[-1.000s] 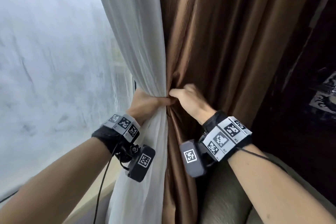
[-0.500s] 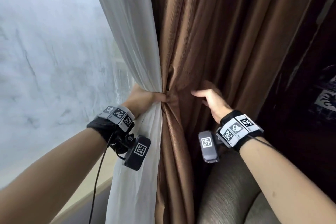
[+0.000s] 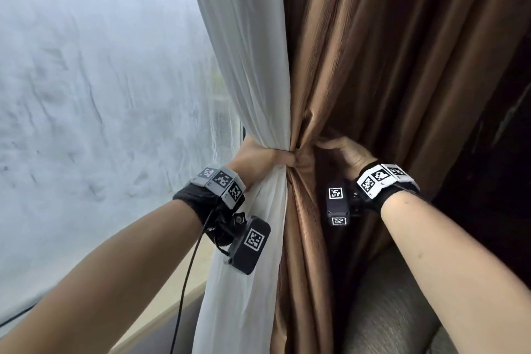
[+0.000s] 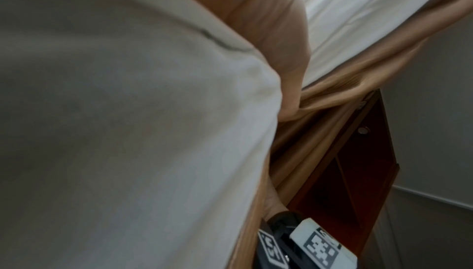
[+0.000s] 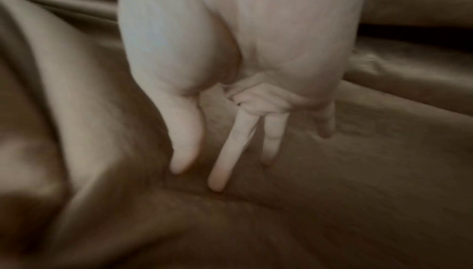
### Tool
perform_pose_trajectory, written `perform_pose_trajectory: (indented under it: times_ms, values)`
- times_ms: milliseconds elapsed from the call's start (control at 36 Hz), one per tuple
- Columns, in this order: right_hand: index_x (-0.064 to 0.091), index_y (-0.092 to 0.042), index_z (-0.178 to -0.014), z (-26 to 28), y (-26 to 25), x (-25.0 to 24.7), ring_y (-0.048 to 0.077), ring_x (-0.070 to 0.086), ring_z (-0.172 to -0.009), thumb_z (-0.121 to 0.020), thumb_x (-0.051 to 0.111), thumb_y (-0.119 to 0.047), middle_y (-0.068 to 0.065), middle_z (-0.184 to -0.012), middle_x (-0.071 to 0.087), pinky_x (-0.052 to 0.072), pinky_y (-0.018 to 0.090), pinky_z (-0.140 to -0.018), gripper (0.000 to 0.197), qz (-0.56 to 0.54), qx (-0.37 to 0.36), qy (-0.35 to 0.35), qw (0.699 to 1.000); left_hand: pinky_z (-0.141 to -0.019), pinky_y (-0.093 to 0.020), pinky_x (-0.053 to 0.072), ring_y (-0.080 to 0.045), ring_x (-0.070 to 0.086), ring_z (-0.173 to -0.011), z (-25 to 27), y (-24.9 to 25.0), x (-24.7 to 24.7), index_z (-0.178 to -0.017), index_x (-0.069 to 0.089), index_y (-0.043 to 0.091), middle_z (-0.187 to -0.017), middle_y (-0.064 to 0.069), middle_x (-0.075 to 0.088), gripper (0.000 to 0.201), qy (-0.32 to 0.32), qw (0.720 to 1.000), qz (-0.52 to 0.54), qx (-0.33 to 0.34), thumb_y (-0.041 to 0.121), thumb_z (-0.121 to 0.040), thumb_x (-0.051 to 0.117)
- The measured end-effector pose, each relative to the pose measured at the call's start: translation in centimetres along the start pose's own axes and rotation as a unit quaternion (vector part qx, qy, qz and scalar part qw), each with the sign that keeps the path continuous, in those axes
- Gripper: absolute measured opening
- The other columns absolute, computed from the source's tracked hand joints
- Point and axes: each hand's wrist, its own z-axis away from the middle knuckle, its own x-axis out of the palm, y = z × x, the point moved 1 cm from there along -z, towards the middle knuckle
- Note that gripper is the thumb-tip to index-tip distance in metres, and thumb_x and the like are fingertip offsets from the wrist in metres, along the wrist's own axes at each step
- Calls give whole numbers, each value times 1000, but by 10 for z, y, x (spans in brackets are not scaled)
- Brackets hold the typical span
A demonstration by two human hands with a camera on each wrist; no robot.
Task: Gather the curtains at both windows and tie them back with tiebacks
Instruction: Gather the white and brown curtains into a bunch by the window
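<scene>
At the window's right edge, left hand [image 3: 260,159] clamps white sheer curtain [image 3: 244,72] and brown satin drape [image 3: 359,60] together at waist height; right hand [image 3: 349,152] fingers [image 5: 225,156] spread, flat on drape; no tieback visible; advise sweeping loose folds inward before tying.

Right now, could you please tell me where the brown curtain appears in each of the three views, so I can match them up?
Head: the brown curtain fills the centre and right, cinched at mid-height beside the white curtain.
Left wrist: a tan band runs diagonally from the upper right to the bottom centre, behind the white fabric.
Right wrist: it fills the background under the right hand.
Shared landmark: the bunched pinch where its folds converge.
</scene>
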Motion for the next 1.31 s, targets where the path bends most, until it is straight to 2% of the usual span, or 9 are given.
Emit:
perform_pose_trajectory:
  times_ms: [167, 278, 361, 528, 639, 861, 1028, 1222, 1305]
  values:
    - [65, -11, -112, 4, -4, 21, 13, 61, -83, -78, 64, -6, 0, -88, 70, 47, 28, -83, 34, 93, -18, 116, 989, -76, -30, 56, -23, 67, -98, -4, 0, -4, -108, 67, 8, -106, -10, 71, 53, -13, 1000, 10, 7, -1, -57, 83]
    - [70, -8, -85, 12, -14, 18, 17, 68, -70, -75, 66, -12, 3, -70, 72, 49, 23, -65, 12, 14, -5, 122, 992, -65, -19, 55, -14, 66, -83, 3, 2, -12, -87, 65, 14, -89, -1, 69, 38, -69, 997, 19, 10, -14, -65, 76]
    - [71, -7, -81, 14, -16, 16, 25, 65, -73, -58, 67, -22, 5, -68, 72, 53, 26, -66, 27, -35, -3, 93, 995, -63, -19, 57, -13, 66, -79, 8, 1, -16, -85, 65, 12, -85, -2, 68, 42, -81, 996, 31, 19, -8, -51, 78]
    - [60, -12, -32, 19, -21, 31, 17, 54, -44, -70, 45, -16, 0, -39, 55, 42, 16, -44, 41, -83, -31, 31, 996, -76, -31, 57, -20, 66, -88, 14, 3, -17, -91, 64, 11, -99, -12, 69, 49, -55, 998, 34, 20, 2, -43, 74]
    - [73, -13, -51, 20, -15, 29, 18, 64, -52, -40, 61, -21, 2, -56, 67, 50, 25, -58, 19, -78, -25, -27, 996, -69, -23, 55, -14, 64, -82, 11, 3, -19, -89, 62, 14, -100, -11, 67, 44, -56, 998, 28, 9, -9, -56, 79]
    - [57, -7, -53, 21, -22, 55, 9, 56, -34, -100, 39, -10, 1, -38, 56, 45, 14, -40, 50, 15, 18, -41, 999, -62, -17, 55, -15, 65, -82, 7, 1, -26, -89, 63, 12, -93, -6, 68, 40, -72, 997, 25, -10, -17, -63, 75]
    - [61, -10, -33, 29, -26, 69, 7, 58, -37, -99, 41, -10, 0, -41, 61, 49, 15, -43, 70, 68, 16, -117, 991, -97, -46, 52, -29, 66, -105, 7, -1, -35, -114, 65, 5, -112, -15, 70, 92, -64, 998, 5, -18, 24, -25, 80]
    - [57, -1, -79, 31, -31, 72, 1, 59, -55, -95, 45, 11, 1, -69, 63, 45, 7, -52, 24, 143, -99, 6, 985, -93, -44, 54, -31, 67, -105, 11, 2, -39, -116, 63, 2, -113, -17, 70, 93, -52, 999, 11, 1, 22, -27, 80]
    - [59, -10, -80, 34, -30, 62, 12, 58, -63, -91, 46, 15, 5, -75, 59, 50, 20, -59, 31, 147, -109, 49, 982, -78, -35, 56, -27, 68, -96, 7, 1, -36, -107, 66, 6, -106, -13, 71, 78, -27, 999, 14, -10, 13, -31, 83]
